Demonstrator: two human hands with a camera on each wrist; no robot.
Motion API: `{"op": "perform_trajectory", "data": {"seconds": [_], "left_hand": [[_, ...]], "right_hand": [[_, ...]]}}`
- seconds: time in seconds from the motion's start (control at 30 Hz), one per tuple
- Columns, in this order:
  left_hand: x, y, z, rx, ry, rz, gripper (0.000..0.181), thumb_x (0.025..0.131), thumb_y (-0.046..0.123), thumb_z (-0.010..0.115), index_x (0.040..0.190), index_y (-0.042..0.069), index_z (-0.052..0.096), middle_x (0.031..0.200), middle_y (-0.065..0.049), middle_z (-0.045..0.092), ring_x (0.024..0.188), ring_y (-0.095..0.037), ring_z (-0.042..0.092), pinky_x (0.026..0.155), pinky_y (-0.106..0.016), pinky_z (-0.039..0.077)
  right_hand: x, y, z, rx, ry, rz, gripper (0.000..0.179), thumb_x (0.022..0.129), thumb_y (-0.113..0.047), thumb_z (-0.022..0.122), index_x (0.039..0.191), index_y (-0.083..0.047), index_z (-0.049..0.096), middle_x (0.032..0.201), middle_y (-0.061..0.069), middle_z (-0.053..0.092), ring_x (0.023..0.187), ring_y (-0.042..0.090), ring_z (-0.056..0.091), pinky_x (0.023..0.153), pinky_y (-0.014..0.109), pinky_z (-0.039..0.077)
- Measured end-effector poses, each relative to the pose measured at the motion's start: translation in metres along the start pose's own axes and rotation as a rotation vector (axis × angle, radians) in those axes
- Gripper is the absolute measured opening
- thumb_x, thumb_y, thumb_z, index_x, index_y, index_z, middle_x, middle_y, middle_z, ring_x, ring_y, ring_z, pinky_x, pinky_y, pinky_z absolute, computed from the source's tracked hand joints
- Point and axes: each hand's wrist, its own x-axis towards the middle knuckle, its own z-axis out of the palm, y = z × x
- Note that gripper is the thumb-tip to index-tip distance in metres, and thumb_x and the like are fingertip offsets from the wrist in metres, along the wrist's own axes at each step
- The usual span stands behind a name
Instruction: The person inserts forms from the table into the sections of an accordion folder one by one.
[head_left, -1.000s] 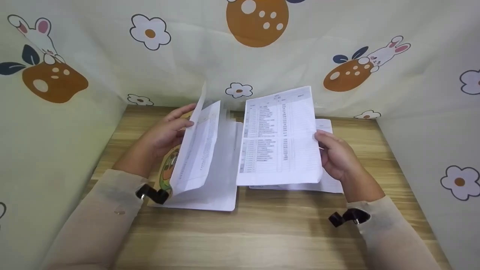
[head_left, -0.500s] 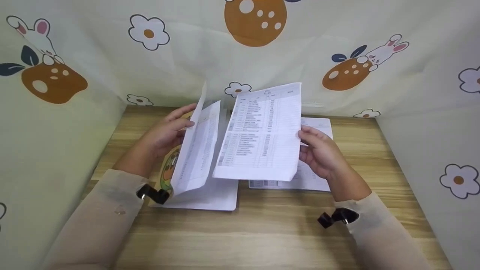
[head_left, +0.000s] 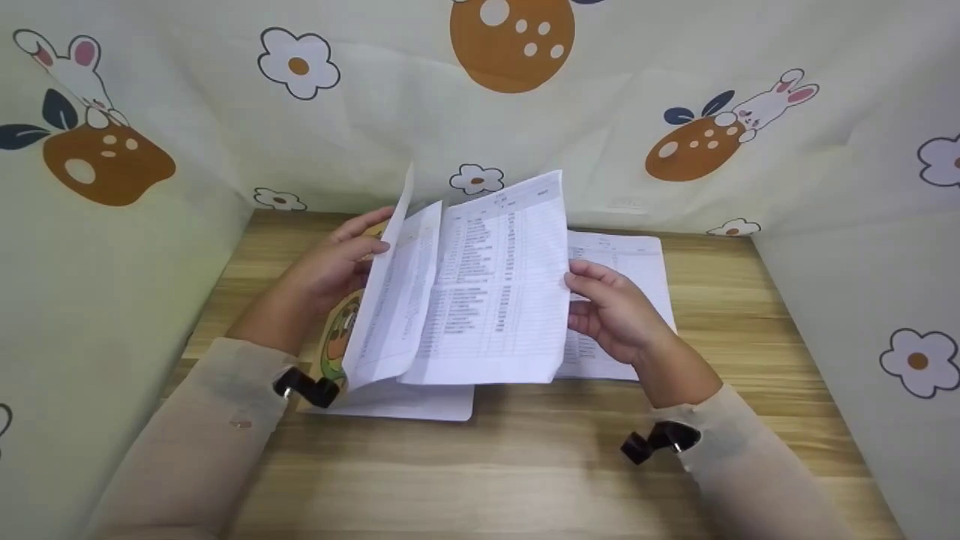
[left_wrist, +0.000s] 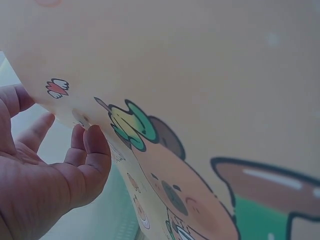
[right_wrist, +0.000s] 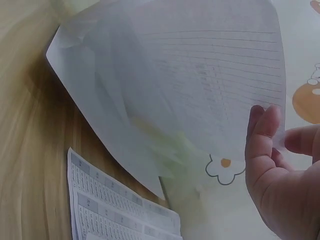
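In the head view my left hand (head_left: 337,259) pinches the raised left side of an open folder, whose outer face shows cartoon animal prints (left_wrist: 172,190) in the left wrist view. A printed white leaf (head_left: 401,292) stands inside that raised side. The folder's white lower part (head_left: 420,405) lies on the table. My right hand (head_left: 615,311) pinches a printed sheet of paper (head_left: 495,300) by its right edge, thumb in front. The sheet is tilted upright over the folder, its left edge behind the raised leaf. How the sheet's left edge meets the folder is hidden.
Behind my right hand, several printed papers (head_left: 630,285) lie on the wood-grain table (head_left: 540,472). Patterned cloth walls (head_left: 375,112) with flowers, rabbits and orange fruit enclose the back and both sides. A black wrist mount (head_left: 660,441) sits on each sleeve.
My right hand has carried the printed sheet leftward, from over the papers at the right to behind the folder's raised leaf. My left hand has stayed in place.
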Motion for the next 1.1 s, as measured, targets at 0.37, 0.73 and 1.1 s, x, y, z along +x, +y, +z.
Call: {"op": "perform_trajectory", "data": {"seconds": [0.37, 0.73, 1.1], "left_hand": [[-0.001, -0.001, -0.001, 0.001, -0.004, -0.005, 0.064, 0.108, 0.014, 0.053, 0.167, 0.035, 0.038, 0.159, -0.018, 0.048, 0.131, -0.040, 0.061, 0.100, -0.037, 0.059], [-0.002, 0.000, -0.001, 0.002, 0.002, -0.015, 0.063, 0.109, 0.016, 0.053, 0.166, 0.037, 0.038, 0.161, -0.019, 0.045, 0.134, -0.041, 0.059, 0.103, -0.038, 0.058], [0.000, -0.003, -0.003, 0.002, 0.002, -0.006, 0.064, 0.108, 0.014, 0.054, 0.166, 0.035, 0.038, 0.151, -0.018, 0.055, 0.122, -0.033, 0.068, 0.095, -0.036, 0.060]], "right_hand": [[0.013, 0.006, 0.011, -0.007, 0.010, 0.047, 0.029, 0.109, -0.015, 0.058, 0.137, -0.009, 0.057, 0.105, -0.001, 0.074, 0.085, 0.015, 0.076, 0.077, 0.027, 0.063], [0.009, 0.007, 0.017, -0.011, -0.003, 0.039, 0.018, 0.108, -0.012, 0.058, 0.126, -0.011, 0.063, 0.097, -0.002, 0.073, 0.075, 0.013, 0.073, 0.070, 0.022, 0.061], [0.004, 0.008, 0.015, -0.008, 0.006, 0.059, 0.020, 0.107, -0.012, 0.060, 0.127, -0.009, 0.060, 0.098, -0.002, 0.070, 0.073, 0.012, 0.071, 0.069, 0.021, 0.061]]}}
